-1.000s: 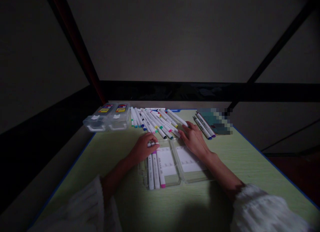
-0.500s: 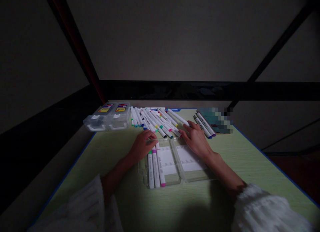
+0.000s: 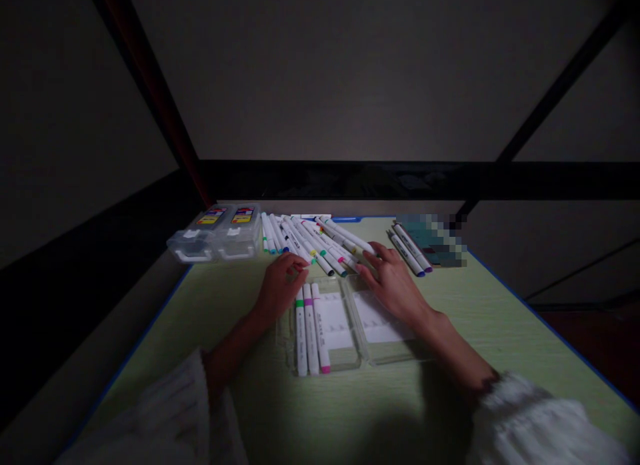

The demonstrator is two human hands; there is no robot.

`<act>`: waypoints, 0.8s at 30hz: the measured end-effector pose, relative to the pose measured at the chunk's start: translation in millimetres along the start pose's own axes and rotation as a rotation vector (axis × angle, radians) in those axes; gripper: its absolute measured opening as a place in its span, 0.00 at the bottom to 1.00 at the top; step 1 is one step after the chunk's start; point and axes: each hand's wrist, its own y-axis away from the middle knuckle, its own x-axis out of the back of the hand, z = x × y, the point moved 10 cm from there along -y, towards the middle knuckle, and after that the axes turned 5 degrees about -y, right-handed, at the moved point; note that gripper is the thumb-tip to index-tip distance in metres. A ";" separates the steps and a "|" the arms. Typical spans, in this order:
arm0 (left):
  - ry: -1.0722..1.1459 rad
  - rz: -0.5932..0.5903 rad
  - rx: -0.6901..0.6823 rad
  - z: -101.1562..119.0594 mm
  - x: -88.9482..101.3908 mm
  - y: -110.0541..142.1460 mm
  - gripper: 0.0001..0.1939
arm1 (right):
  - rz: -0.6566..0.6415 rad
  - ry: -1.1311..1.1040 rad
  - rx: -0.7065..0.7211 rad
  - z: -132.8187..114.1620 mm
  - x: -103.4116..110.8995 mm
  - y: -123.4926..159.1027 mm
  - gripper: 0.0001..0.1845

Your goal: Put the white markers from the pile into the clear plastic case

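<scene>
A white marker (image 3: 357, 240) slants out of the pile, its near end between the thumb and fingers of my right hand (image 3: 393, 278). My left hand (image 3: 281, 281) is over the left edge of the clear plastic case (image 3: 363, 348), close to the pile. Its fingers are loosely curled, with a gap to the thumb, and I see nothing held in them. In the case's left half lie three white markers side by side: one with a green band (image 3: 301, 338), one with a purple band (image 3: 311, 338), and one with a pink end (image 3: 323, 338).
Behind the case spreads a pile of white markers (image 3: 325, 248) with coloured bands. Two clear boxes with handles (image 3: 237, 241) stand at the back left. Several more markers (image 3: 410, 251) lie at the right beside a teal, partly blurred flat item (image 3: 425, 235). A wall rises behind the table (image 3: 500, 331).
My left hand has moved up and slightly left, off the tops of the markers in the case. The marker in my right hand has shifted left and a little toward me.
</scene>
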 end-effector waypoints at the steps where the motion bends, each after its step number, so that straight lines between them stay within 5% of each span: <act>1: 0.002 0.006 0.004 -0.6 0.9 -0.1 0.04 | 0.002 -0.003 0.006 -1.4 0.5 0.3 0.22; 24: 0.234 0.050 0.148 -20.1 -0.7 2.2 0.33 | 0.013 -0.072 0.202 -26.3 6.0 4.7 0.19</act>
